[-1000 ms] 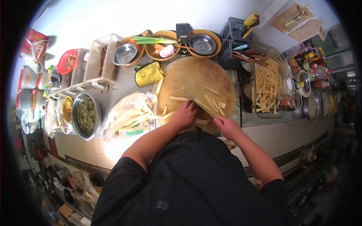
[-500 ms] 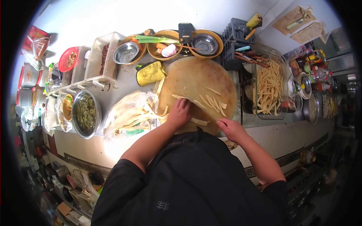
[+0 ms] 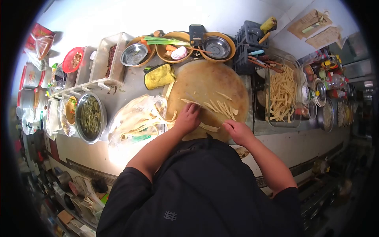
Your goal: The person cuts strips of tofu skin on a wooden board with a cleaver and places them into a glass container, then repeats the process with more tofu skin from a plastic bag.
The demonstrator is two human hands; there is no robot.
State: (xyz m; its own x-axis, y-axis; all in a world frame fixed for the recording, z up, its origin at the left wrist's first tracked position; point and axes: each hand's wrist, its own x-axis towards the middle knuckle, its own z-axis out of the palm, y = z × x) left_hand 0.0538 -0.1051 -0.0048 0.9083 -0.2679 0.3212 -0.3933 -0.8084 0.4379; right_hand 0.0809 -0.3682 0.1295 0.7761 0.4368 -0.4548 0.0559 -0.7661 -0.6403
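Note:
On the round wooden cutting board [image 3: 213, 79], my left hand [image 3: 188, 117] presses a pale strip of tofu skin [image 3: 184, 100] with curled fingers, and the strip's end shows beyond the fingertips. My right hand [image 3: 238, 132] is closed around the handle of a knife [image 3: 211, 111]. The blade slants up and left across the board, its far end close to my left fingers. Several cut tofu skin pieces [image 3: 222, 107] lie just beyond the blade. One more piece [image 3: 209, 127] sits between my hands. Left of the board, a clear plastic bag [image 3: 136, 116] holds long uncut strips.
A glass dish [image 3: 282, 96] of cut strips stands at right. A folded yellow cloth [image 3: 159, 76] lies behind the bag. Along the back are bowls with vegetables [image 3: 173, 47], a phone [image 3: 197, 34] and a dark rack [image 3: 246, 43]. A steel bowl [image 3: 91, 118] of dark greens is at left.
My right hand and the knife have shifted a little to the left and away from me. The left hand stays nearly in place on the strip.

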